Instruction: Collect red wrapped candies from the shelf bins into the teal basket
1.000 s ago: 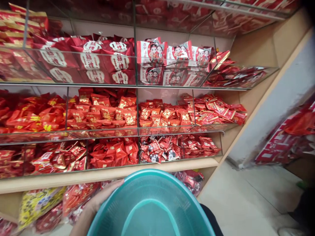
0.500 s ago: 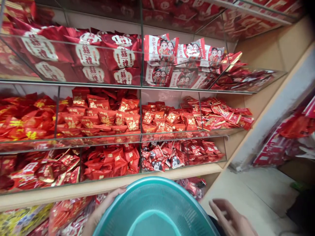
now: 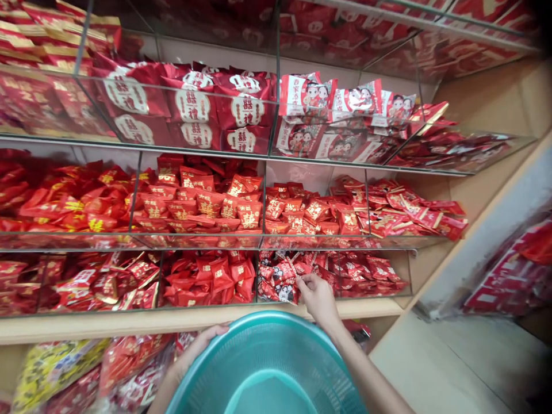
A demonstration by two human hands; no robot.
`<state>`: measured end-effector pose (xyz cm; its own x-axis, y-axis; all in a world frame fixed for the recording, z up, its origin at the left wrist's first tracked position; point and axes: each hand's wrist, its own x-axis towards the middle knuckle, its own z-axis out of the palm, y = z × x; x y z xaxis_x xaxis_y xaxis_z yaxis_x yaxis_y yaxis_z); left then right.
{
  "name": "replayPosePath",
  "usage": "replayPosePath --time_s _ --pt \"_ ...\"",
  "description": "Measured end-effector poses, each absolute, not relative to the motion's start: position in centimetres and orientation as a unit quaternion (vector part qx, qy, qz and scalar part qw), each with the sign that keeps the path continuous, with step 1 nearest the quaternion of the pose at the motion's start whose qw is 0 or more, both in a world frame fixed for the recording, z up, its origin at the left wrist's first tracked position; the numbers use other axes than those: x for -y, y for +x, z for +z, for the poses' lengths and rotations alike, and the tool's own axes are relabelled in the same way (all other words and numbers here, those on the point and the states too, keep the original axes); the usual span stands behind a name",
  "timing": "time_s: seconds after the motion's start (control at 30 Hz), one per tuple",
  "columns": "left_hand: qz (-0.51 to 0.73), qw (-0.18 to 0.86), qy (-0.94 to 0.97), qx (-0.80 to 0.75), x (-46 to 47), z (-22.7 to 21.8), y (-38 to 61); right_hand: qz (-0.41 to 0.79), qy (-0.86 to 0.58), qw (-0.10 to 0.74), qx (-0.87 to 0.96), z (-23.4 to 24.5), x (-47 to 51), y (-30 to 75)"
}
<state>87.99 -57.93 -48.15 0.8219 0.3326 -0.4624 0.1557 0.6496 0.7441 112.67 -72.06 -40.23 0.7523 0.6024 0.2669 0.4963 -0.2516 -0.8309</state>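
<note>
"How is the right arm [image 3: 364,365]?"
"Bare and stretched forward, the right hand [image 3: 318,299] at its end with fingers [image 3: 306,281] bent inward."
"And the left arm [image 3: 172,374]?"
"Bare too, slanting upward; the left hand [image 3: 209,338] sits lower than the right one, partly hidden."

I logged these, relative to the teal basket [image 3: 276,339]: high above-left, dark-red bags [image 3: 192,106] bore "囍禮"; nearer above-left, small red packets [image 3: 209,204] bore "大旺" and "囍"; high above-right, white-fronted packets [image 3: 307,95] bore "吾家".
</note>
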Motion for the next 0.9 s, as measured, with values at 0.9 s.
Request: replayPosePath --time_s 0.9 --pt "0.051 0.859 0.381 -0.337 58.8 -47.2 87.8 0.536 -0.638 0.422 0.358 -49.6 76.1 104.9"
